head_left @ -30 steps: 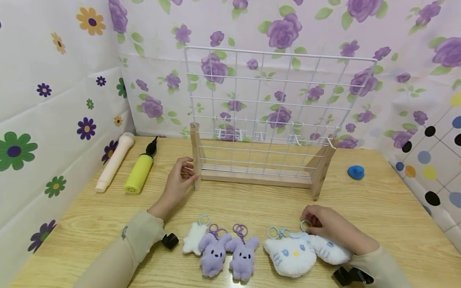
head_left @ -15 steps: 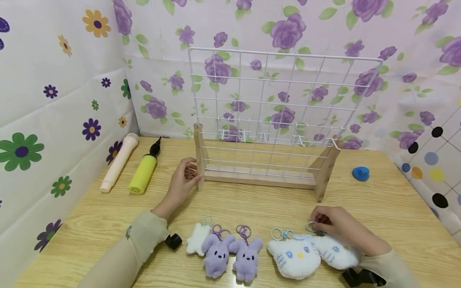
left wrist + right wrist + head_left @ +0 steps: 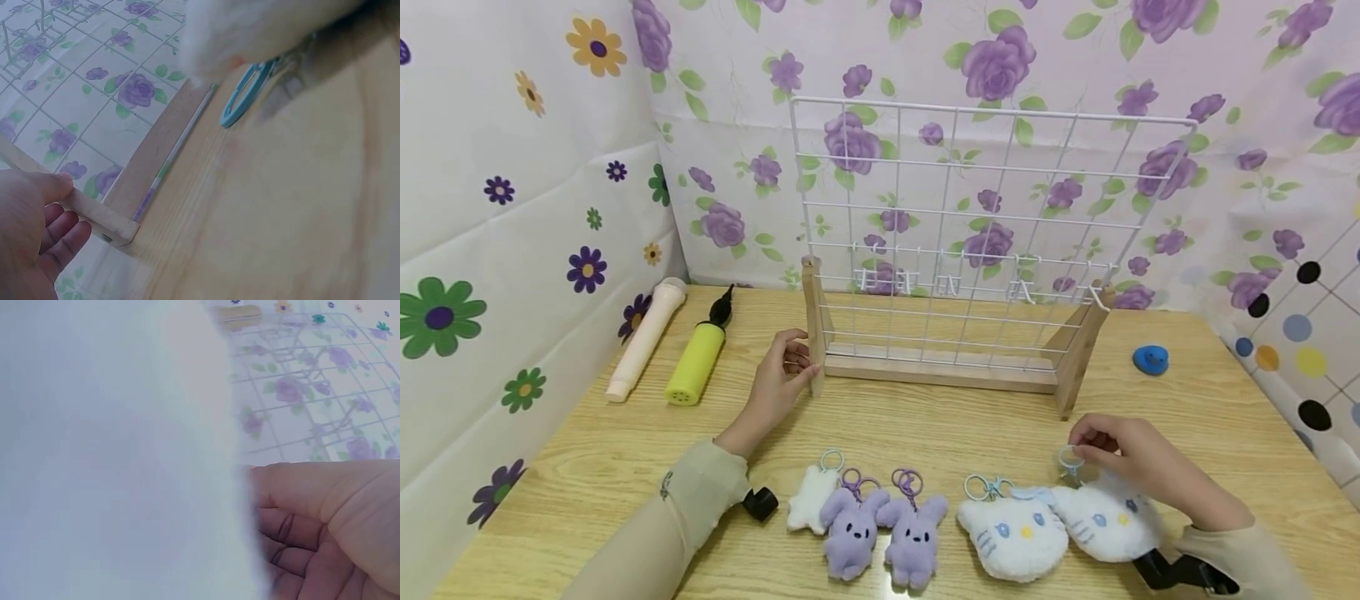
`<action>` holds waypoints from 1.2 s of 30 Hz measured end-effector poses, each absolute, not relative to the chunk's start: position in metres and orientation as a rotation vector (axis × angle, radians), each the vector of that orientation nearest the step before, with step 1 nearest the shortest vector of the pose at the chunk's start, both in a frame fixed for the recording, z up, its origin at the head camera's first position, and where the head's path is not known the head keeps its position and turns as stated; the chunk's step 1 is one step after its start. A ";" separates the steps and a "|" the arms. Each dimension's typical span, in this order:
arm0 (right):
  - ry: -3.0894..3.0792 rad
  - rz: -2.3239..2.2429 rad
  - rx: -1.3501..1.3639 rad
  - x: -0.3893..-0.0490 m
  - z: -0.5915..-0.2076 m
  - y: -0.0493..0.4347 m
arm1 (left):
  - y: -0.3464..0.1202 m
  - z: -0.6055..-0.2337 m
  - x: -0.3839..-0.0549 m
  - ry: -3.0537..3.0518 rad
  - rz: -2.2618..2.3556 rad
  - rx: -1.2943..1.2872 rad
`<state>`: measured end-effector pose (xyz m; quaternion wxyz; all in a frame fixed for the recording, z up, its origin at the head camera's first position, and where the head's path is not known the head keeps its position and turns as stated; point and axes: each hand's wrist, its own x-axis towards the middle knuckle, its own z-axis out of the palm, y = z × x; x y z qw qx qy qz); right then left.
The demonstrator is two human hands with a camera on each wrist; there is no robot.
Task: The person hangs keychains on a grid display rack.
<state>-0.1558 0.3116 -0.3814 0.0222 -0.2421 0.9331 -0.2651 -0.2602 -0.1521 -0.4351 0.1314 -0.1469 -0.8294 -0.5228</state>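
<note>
In the head view my right hand pinches the pale blue ring of a white cat-head plush keychain at the front right. White plush blurs across much of the right wrist view, beside the curled fingers. My left hand holds the left wooden post of a white wire grid rack, its thumb lying along the wood. Another cat-head keychain lies left of the held one. Two purple bunny keychains and a small white plush keychain lie farther left.
Several white hooks hang on the rack's grid. Left of the rack lie a yellow hand pump and a pale pink microphone-shaped object. A blue duck-like toy sits at the right of the wooden table.
My right hand has moved right and slightly up, raising the ring and drawing the plush cat away from the other one. My left hand stays on the post.
</note>
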 end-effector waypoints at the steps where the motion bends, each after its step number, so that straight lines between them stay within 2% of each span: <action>1: 2.894 -0.822 -0.757 -0.155 -0.380 0.312 | -0.151 -0.432 -0.258 -2.418 -1.511 -0.422; 7: 2.922 -0.829 -0.800 -0.151 -0.369 0.317 | -0.145 -0.405 -0.239 -2.438 -1.497 -0.430; 18: 2.960 -0.814 -0.805 -0.144 -0.348 0.325 | -0.144 -0.403 -0.237 -2.435 -1.523 -0.425; 28: 3.025 -0.772 -0.789 -0.145 -0.337 0.330 | -0.150 -0.428 -0.256 -2.431 -1.525 -0.407; 36: 3.106 -0.785 -0.877 -0.148 -0.329 0.331 | -0.153 -0.439 -0.263 -2.381 -1.514 -0.455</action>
